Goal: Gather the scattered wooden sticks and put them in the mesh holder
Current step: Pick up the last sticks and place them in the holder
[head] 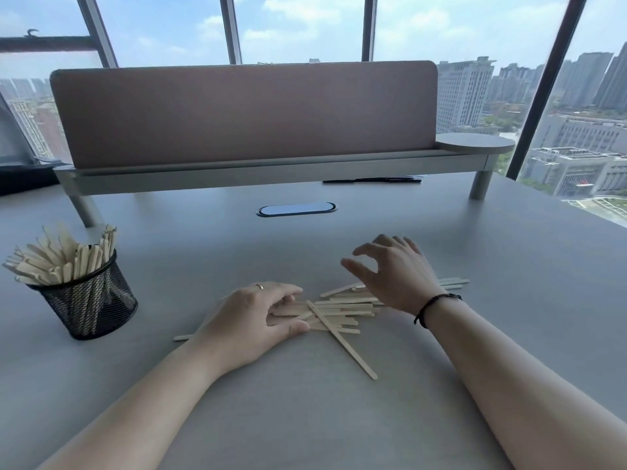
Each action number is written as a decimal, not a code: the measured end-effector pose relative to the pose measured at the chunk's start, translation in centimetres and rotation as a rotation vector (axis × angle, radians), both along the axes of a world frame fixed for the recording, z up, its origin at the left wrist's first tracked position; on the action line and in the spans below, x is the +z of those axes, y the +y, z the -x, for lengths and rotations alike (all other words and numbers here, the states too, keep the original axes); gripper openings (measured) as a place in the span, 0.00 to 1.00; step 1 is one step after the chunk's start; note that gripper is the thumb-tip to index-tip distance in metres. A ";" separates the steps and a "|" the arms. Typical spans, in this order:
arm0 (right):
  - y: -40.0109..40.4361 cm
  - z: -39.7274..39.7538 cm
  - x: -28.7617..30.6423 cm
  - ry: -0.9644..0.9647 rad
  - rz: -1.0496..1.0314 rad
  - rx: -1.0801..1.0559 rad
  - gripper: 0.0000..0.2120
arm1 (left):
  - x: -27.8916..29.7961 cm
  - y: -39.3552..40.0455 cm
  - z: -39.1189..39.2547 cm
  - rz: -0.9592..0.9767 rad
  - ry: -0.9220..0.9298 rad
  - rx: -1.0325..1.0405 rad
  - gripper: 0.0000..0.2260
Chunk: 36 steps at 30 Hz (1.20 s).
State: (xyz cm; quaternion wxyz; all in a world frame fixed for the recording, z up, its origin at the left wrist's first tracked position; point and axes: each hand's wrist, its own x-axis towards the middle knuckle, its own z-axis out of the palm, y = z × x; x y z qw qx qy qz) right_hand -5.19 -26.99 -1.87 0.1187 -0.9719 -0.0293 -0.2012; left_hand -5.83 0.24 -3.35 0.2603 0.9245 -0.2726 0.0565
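A loose pile of flat wooden sticks point(342, 312) lies on the grey table in front of me. One long stick point(349, 347) sticks out of the pile toward me. My left hand point(251, 320) rests on the pile's left end, fingers flat on the sticks. Above the pile's right end hovers my right hand point(393, 273), fingers spread and relaxed, holding nothing. The black mesh holder point(90, 301) stands at the left, apart from both hands, with several sticks fanned out of its top.
A brown desk divider on a raised grey shelf point(244, 113) runs across the back. A cable port point(297, 209) sits in the table's middle, and a dark flat object point(371, 180) lies under the shelf. Windows stand behind.
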 end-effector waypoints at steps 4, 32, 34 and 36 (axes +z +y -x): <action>-3.4 -0.3 -0.3 0.197 -0.074 -0.265 0.32 | 0.1 0.4 0.1 -0.073 0.031 0.009 0.38; 2.9 2.5 -0.1 0.352 -0.037 0.299 0.32 | -0.4 0.7 -0.1 0.105 -0.046 0.009 0.16; 2.8 2.2 -0.5 0.326 -0.038 0.301 0.29 | -0.7 0.4 0.1 0.105 -0.058 0.019 0.16; 2.8 2.0 -0.7 0.324 -0.050 0.304 0.29 | -0.6 0.3 0.1 0.057 -0.060 0.061 0.19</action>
